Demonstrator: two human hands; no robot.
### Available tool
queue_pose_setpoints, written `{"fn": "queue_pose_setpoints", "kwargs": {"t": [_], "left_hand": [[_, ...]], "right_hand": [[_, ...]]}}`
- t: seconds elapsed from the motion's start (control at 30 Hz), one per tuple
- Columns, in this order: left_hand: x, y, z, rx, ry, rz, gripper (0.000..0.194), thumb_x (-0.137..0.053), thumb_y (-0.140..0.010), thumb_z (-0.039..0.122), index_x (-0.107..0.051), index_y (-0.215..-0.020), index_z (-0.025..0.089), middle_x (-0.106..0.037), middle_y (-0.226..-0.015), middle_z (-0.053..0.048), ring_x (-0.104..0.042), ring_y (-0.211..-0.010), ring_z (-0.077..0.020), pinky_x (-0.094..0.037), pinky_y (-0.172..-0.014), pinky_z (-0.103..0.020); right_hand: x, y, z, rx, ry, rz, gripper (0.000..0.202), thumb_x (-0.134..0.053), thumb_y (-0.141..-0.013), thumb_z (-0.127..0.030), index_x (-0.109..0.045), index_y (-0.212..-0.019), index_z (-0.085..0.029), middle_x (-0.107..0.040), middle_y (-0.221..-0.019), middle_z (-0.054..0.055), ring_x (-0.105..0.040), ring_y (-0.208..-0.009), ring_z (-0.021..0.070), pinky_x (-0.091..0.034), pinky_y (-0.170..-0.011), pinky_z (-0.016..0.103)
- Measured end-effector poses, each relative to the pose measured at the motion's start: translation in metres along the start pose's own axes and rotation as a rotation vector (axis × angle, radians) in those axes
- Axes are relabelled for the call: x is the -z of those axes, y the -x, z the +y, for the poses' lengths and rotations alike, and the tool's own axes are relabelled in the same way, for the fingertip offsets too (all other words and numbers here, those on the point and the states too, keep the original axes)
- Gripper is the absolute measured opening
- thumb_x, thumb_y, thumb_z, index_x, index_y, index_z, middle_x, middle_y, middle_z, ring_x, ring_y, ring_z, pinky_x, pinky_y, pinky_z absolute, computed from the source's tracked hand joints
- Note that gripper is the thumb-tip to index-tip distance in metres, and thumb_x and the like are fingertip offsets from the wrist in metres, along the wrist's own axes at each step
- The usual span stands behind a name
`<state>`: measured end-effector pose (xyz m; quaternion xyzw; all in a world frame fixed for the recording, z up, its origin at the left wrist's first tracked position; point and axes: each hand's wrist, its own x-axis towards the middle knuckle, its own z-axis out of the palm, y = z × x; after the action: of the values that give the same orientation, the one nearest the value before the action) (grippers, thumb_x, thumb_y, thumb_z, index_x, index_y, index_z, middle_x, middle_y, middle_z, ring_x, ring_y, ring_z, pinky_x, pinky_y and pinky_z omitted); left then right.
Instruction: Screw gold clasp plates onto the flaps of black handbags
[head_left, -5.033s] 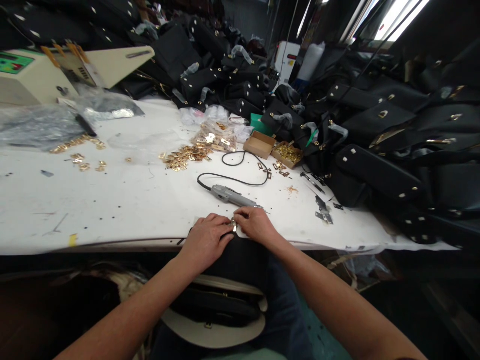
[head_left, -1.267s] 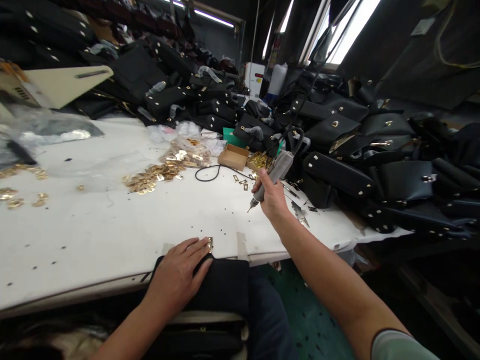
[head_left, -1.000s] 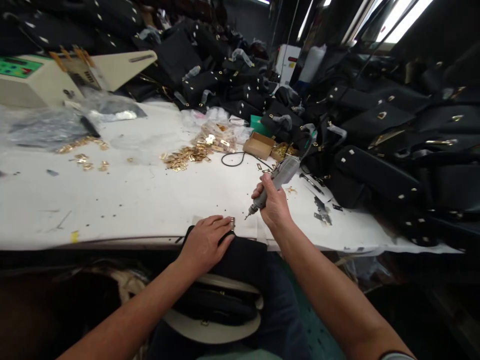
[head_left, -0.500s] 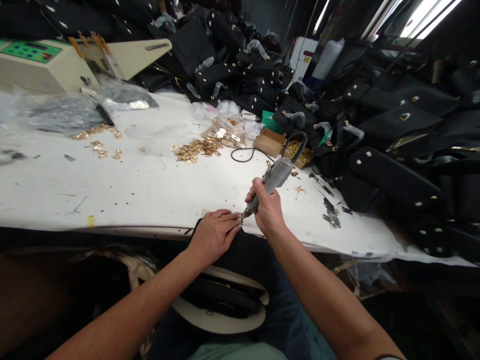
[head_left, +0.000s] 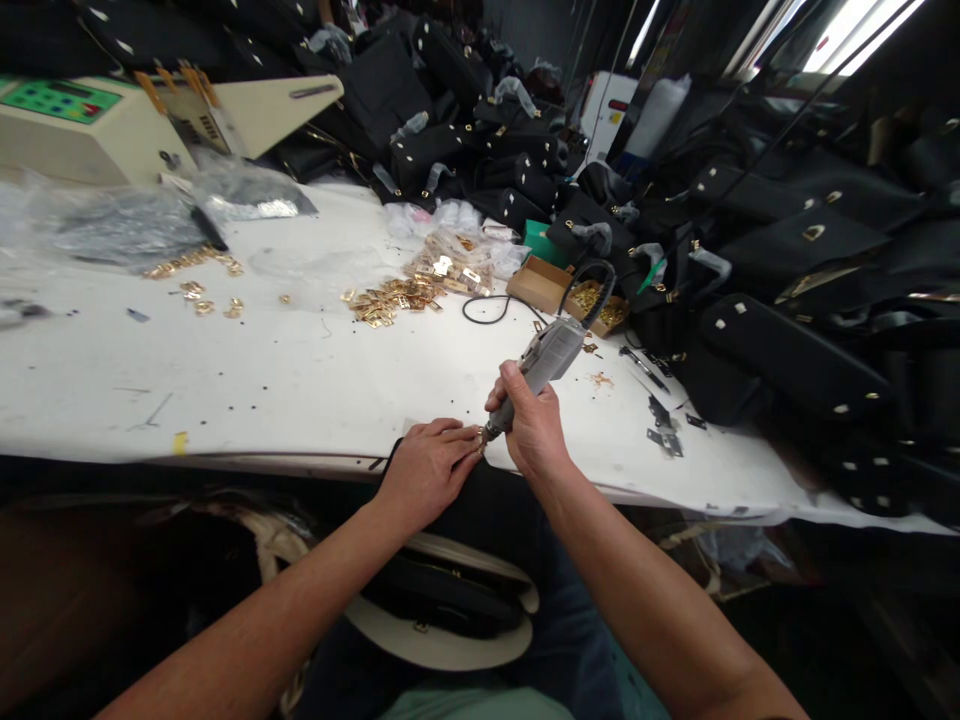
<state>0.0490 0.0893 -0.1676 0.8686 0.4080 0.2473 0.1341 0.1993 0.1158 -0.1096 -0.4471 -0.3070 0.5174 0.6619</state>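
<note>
The table (head_left: 247, 405) fills the middle, and its near edge looks like the first source of trouble: the bag (head_left: 487, 500) lies only partly on it, black flap over the edge, body hanging below with its pale-lined mouth gaping above the person's lap. That hanging weight could drag the flap backward if the pressing hand eases, pulling the work out from under the tool.

The driver (head_left: 553, 348) leans over the flap, nose down toward the left, tail up toward the right. Its tilt could make the tip ride out sideways and scratch metal or score the black surface. The cord (head_left: 486, 323) arches from its tail and loops on the table near the box (head_left: 536, 285); a snag there could tug the aim off.

The right hand (head_left: 536, 425) is wrapped firmly around the driver. The left hand (head_left: 431, 465) lies palm down, fingers stretched out and pressing the flap, gripping nothing around. Its fingertips sit right beside the nose, so a slip could nick them.

Smallest is the clasp (head_left: 481, 438), at the flap's end, under those fingertips. With such slight hold it could twist askew. Whether the tip is seated squarely is too small to tell.
</note>
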Motion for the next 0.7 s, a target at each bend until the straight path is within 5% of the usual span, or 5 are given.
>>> {"fn": "queue_pose_setpoints", "kwargs": {"t": [0.7], "left_hand": [[0.0006, 0.0005, -0.0006, -0.032, 0.002, 0.032, 0.024, -0.056, -0.098, 0.032, -0.073, -0.114, 0.027, -0.075, -0.117, -0.003, -0.063, -0.111, -0.0244, -0.05, -0.089, -0.044]], "right_hand": [[-0.0016, 0.0044, -0.0008, 0.016, 0.011, 0.018, 0.037, -0.079, -0.076, -0.051, -0.06, -0.081, -0.019, -0.055, -0.059, -0.005, -0.052, -0.053, 0.0108, -0.041, -0.051, 0.024]]}}
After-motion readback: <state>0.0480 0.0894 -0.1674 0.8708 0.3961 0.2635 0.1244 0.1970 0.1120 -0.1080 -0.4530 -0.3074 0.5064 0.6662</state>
